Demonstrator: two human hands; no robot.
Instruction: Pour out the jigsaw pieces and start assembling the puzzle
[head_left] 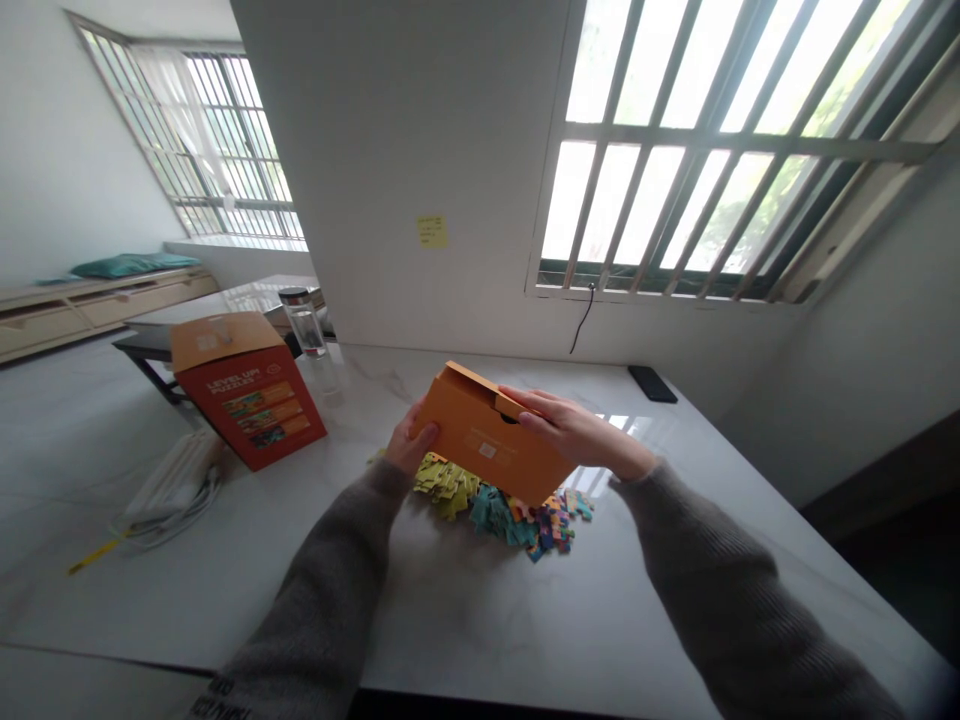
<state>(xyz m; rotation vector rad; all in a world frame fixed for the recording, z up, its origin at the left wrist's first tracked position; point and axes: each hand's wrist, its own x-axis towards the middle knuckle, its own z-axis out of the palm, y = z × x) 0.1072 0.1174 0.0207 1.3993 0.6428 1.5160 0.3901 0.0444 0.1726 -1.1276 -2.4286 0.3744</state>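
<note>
Just above the marble tabletop [480, 620], our grey knit sleeves [322, 590] reach in from the bottom of the view. Our left hand [409, 442] curls around the lower left side of an orange cardboard box [484, 435], and our right hand [574, 432] closes over its upper edge, so both hands grip it, tilted, in the air. Directly beneath it lies a heap of jigsaw puzzle pieces [499, 512], green on the left and teal and mixed colours on the right.

Left of us, a red and orange puzzle box [251, 405] stands tilted on the table beside a white cable bundle [169, 495]. Behind it stands a glass bottle [304, 325] with a dark cap. A black phone [652, 383] lies near the far table edge on the right.

Beyond, we see a yellow sticky note [432, 231] on the white wall and a barred window [720, 150] on the right. A teal cushion [133, 265] rests on a low bench far to the left.
</note>
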